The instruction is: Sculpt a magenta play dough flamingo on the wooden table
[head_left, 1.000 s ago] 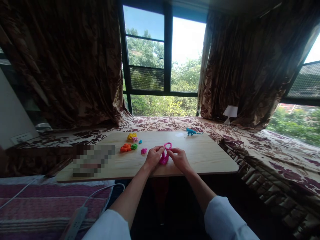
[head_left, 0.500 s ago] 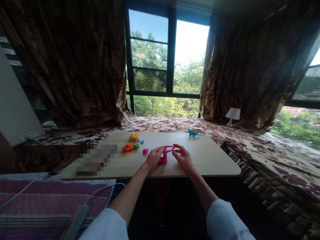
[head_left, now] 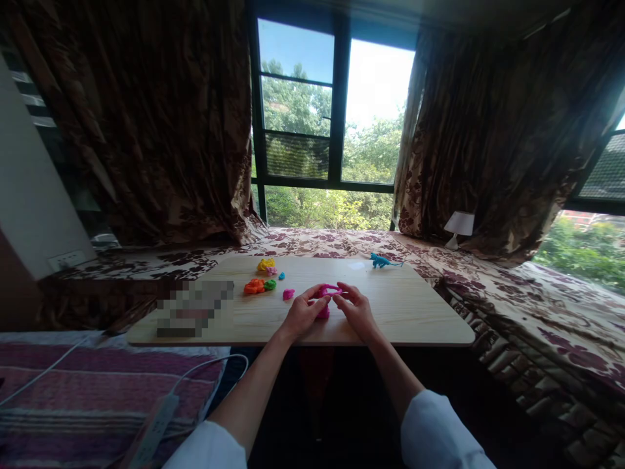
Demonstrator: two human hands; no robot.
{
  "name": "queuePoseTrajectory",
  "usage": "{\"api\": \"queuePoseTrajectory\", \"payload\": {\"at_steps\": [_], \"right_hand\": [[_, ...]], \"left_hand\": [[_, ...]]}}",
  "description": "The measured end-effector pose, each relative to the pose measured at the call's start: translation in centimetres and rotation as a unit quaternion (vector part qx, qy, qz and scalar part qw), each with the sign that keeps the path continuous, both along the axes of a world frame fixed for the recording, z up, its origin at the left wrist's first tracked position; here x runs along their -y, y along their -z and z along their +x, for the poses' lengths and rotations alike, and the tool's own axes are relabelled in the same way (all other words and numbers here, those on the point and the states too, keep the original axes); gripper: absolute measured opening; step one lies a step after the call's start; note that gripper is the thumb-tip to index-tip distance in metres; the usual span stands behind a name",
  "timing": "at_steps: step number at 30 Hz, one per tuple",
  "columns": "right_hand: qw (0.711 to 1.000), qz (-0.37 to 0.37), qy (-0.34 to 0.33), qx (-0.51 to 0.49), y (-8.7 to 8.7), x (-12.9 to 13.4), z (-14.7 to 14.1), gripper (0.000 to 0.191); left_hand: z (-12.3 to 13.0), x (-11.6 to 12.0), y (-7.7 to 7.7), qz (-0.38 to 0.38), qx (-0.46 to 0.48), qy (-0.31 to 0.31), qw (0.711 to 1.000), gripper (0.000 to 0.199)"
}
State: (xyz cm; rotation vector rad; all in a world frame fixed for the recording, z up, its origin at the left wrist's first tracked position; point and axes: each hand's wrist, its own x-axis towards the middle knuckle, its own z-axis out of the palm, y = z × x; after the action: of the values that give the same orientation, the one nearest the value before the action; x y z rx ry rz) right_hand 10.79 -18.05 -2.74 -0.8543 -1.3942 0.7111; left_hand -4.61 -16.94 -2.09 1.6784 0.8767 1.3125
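Observation:
A magenta clay figure point(head_left: 323, 312) stands on the pale wooden table point(head_left: 415, 319), with a loop of the same clay at its top. My left hand point(head_left: 305, 311) is closed on the left side of the loop, its fingers partly hiding the figure. On the other side, my right hand point(head_left: 356, 309) pinches the loop's right end between thumb and fingers. A small magenta lump point(head_left: 288, 294) lies just left of my left hand. Farther left are orange clay point(head_left: 254, 286) and green clay point(head_left: 270, 284), touching each other.
Yellow clay point(head_left: 265, 264), a pink piece point(head_left: 271, 271) and a small blue piece point(head_left: 282, 276) lie at the back left. A blue dinosaur figure point(head_left: 383, 260) stands at the back right. A blurred-out object point(head_left: 193, 312) occupies the table's left side.
My left hand's fingers have moved up and right onto the loop, covering more of the figure. My right fingers have closed in on the loop's right end. The view has shifted slightly.

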Motion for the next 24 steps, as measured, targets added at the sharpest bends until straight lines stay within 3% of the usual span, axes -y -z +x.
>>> {"api": "queuePoseTrajectory", "payload": {"at_steps": [6, 14, 18, 24], "right_hand": [[1.0, 0.015, 0.003, -0.005, 0.47, -0.34, -0.65, 0.034], [0.992, -0.073, -0.048, -0.089, 0.42, -0.23, -0.3, 0.045], [0.992, -0.067, -0.05, -0.097, 0.52, -0.14, -0.19, 0.037], [0.992, -0.062, -0.046, -0.103, 0.3, -0.01, -0.34, 0.042]], "left_hand": [[-0.04, -0.06, 0.12, -0.004, 0.012, -0.009, 1.0, 0.053], [-0.06, 0.18, -0.12, -0.024, 0.019, -0.008, 0.999, 0.052], [-0.06, 0.28, -0.34, -0.025, 0.009, -0.002, 1.0, 0.05], [0.09, 0.27, -0.43, -0.016, 0.007, -0.008, 1.0, 0.047]]}}
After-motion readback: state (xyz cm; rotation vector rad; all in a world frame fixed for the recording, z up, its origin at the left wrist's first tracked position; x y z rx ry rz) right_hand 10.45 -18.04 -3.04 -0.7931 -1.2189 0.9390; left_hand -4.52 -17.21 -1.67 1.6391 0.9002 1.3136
